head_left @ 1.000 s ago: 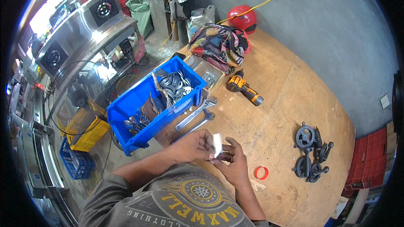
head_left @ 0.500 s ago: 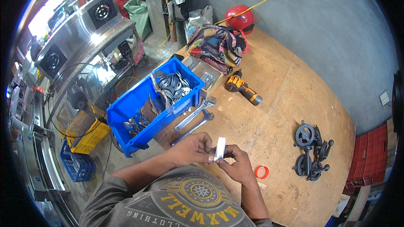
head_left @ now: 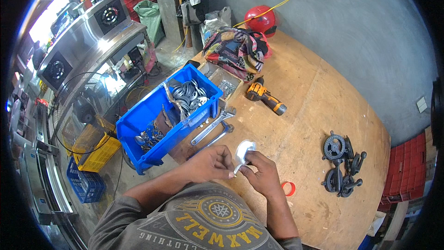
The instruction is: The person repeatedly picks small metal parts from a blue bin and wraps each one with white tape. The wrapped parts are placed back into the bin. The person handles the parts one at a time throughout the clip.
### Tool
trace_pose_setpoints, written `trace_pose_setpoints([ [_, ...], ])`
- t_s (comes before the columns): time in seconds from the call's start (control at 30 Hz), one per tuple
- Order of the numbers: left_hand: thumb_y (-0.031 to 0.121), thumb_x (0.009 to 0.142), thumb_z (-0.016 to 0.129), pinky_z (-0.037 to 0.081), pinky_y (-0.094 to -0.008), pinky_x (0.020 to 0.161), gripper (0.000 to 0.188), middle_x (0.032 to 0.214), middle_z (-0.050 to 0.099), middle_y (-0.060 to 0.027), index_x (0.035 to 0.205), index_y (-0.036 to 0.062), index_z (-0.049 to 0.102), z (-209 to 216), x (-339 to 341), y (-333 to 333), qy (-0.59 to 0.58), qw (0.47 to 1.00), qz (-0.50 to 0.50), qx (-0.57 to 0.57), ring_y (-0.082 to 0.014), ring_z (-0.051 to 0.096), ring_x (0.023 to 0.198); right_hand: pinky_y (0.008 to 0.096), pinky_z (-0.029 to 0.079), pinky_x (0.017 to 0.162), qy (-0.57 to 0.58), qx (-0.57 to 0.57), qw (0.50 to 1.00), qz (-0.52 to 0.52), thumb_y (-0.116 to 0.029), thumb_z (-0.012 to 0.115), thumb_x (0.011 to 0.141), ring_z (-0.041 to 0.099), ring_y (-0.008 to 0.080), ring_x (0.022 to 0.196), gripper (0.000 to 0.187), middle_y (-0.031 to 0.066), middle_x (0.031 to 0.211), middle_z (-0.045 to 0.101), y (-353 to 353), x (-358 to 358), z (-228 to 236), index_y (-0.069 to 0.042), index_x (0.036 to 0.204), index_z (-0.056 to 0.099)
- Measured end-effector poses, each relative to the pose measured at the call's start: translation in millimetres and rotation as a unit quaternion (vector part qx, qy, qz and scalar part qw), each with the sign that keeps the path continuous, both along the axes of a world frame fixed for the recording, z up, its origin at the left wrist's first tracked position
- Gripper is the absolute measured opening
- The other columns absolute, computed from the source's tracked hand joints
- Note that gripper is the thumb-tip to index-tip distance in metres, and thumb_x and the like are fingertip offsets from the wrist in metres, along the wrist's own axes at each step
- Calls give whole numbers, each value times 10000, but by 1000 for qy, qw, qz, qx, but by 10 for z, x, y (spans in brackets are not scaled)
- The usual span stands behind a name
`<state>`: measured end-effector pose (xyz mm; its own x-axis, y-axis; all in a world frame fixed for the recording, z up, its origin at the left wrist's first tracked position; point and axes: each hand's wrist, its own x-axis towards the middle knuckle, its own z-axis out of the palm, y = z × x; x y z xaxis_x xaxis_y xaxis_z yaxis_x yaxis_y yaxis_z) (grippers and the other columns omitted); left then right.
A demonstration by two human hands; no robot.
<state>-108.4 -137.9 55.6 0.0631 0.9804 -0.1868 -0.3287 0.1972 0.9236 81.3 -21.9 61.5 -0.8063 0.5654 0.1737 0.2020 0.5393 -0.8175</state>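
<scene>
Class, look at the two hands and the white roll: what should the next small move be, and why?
Probably a short, gentle pull by the left hand on the white strip, with the right hand steadying the white roll. The right fingers grip the roll, and the strip seems to run toward the left fingertips, though their hold is unclear.

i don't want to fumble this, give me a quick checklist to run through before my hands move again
1. White roll held: ok, in the right hand.
2. Left hand close to the roll: ok, its fingertips are just left of it.
3. Left fingers gripping something: cannot tell, too small to see.
4. Red ring set down: ok, on the table beside the right wrist.
5. Drill out of the way: ok, farther up the table.
6. Silver tools well clear: not ok, close beyond the left hand.
</scene>
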Motion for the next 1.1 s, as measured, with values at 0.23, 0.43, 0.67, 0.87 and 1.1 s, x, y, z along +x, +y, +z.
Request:
trace_pose_setpoints([
  [0.23,-30,842,715,527,-290,786,273,918,652,-106,868,65,460,-31,-6,21,-58,993,81,56,-139,626,855,365,544,762,1,-84,996,-8,-127,738,821,688,322,894,261,177,971,681,-90,-72,-108,-2,1033,652],
  [0.43,-41,847,706,518,-306,770,285,926,651,-142,820,65,443,-104,-19,81,-107,972,195,70,-144,615,851,348,525,650,19,-114,992,-41,-157,747,835,678,278,725,246,161,869,678,-244,-119,-246,0,1001,658],
  [0.67,-10,853,718,501,-280,775,309,930,654,-120,736,70,443,-269,3,167,116,935,319,106,-136,604,871,295,517,637,-54,-315,947,17,-160,731,870,650,134,718,258,111,838,681,-374,-11,-201,18,1024,627],
  [0.87,19,810,762,522,-289,714,225,892,695,-144,771,33,542,-294,21,138,289,899,301,134,-157,661,825,259,527,654,62,-489,867,75,-128,682,914,630,119,757,329,109,1007,665,-424,75,-29,4,1162,510],
  [1.1,98,816,732,562,-339,727,175,924,717,-134,982,53,700,-156,84,29,495,820,207,199,-274,710,846,272,546,641,142,-574,802,86,-108,671,909,639,146,748,373,136,1045,660,-281,181,199,-23,1212,472],
])
